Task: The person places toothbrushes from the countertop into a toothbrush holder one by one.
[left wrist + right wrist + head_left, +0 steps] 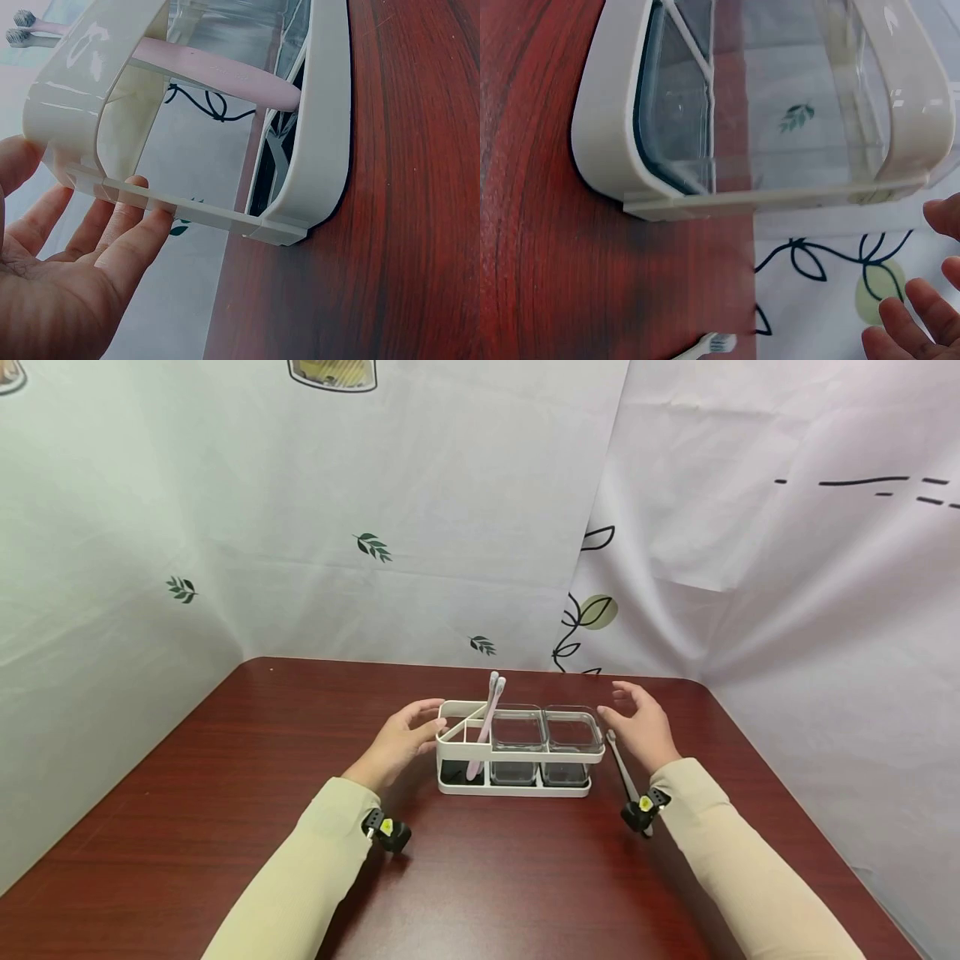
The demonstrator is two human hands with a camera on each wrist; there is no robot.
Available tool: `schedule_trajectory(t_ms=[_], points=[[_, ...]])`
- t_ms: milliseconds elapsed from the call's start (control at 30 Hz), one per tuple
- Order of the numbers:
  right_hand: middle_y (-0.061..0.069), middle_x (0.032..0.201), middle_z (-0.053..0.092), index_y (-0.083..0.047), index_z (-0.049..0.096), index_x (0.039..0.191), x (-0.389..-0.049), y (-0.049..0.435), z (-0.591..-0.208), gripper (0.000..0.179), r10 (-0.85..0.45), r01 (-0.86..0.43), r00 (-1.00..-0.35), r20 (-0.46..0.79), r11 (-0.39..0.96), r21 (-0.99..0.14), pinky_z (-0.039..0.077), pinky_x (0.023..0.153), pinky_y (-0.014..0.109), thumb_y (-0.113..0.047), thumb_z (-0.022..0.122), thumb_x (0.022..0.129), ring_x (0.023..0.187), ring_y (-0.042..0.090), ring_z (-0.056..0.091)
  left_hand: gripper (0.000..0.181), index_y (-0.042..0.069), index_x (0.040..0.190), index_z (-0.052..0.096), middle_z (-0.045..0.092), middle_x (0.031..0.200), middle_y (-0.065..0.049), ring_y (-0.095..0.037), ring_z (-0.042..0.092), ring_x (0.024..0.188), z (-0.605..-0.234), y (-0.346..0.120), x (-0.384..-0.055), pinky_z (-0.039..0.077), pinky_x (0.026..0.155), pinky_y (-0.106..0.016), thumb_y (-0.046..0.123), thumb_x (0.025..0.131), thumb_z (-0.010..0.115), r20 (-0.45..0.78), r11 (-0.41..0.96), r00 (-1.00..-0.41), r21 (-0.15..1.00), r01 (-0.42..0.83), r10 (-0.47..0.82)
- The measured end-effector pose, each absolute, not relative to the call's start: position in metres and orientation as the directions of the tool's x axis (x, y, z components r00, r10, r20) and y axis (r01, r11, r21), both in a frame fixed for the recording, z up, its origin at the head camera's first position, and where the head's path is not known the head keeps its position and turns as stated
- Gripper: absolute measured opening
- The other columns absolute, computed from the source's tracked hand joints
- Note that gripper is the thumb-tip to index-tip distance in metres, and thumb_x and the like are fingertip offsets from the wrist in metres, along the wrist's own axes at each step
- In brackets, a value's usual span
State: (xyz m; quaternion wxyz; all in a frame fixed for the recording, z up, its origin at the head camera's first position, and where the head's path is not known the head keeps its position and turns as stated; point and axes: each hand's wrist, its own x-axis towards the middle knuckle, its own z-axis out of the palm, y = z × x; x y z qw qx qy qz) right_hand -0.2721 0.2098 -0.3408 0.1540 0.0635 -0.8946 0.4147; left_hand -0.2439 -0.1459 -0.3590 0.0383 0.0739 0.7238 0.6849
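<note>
A white toothbrush holder (517, 792) with an upper and a lower frame stands upright on the table. Two clear square cups, a left cup (517, 731) and a right cup (572, 732), sit in it. A pink toothbrush (217, 73) and a grey toothbrush (279, 159) lean in its left part. My left hand (405, 739) touches the holder's left end, fingers extended against the side. Beside the right end, my right hand (641, 727) is spread and holds nothing; the right wrist view shows a gap to the frame. Another toothbrush (621, 764) lies on the table below it.
The dark red wooden table (225, 810) has rounded far corners. White cloth (450, 485) printed with leaves hangs behind and along both sides. Black cameras are strapped to both wrists, and the right wrist's camera (639, 814) partly covers the lying toothbrush.
</note>
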Motion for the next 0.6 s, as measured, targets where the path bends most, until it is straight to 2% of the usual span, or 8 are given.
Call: schedule_trajectory(t_ms=[400, 600], points=[[0.027, 0.132, 0.051, 0.001, 0.042, 0.141, -0.280, 0.219, -0.351, 0.056, 0.044, -0.157, -0.970, 0.240, 0.644, -0.749, 0.048, 0.093, 0.051, -0.017, 0.063, 0.092, 0.122, 0.041, 0.050, 0.046, 0.001, 0.141, 0.042, 0.043, 0.142, -0.022, -0.036, 0.052, 0.122, -0.359, -0.146, -0.244, 0.048, 0.098, -0.045, 0.009, 0.098, 0.055, 0.047, 0.055, -0.986, 0.997, 0.056, 0.157], [0.028, 0.128, 0.054, 0.003, 0.044, 0.138, -0.284, 0.222, -0.359, 0.054, 0.079, -0.103, -0.976, 0.202, 0.649, -0.754, 0.051, 0.088, 0.046, -0.014, 0.063, 0.091, 0.115, 0.039, 0.054, 0.046, 0.002, 0.142, 0.041, 0.043, 0.142, -0.021, -0.036, 0.051, 0.123, -0.359, -0.146, -0.243, 0.048, 0.098, -0.045, 0.008, 0.098, 0.055, 0.041, 0.056, -0.986, 0.997, 0.051, 0.160]])
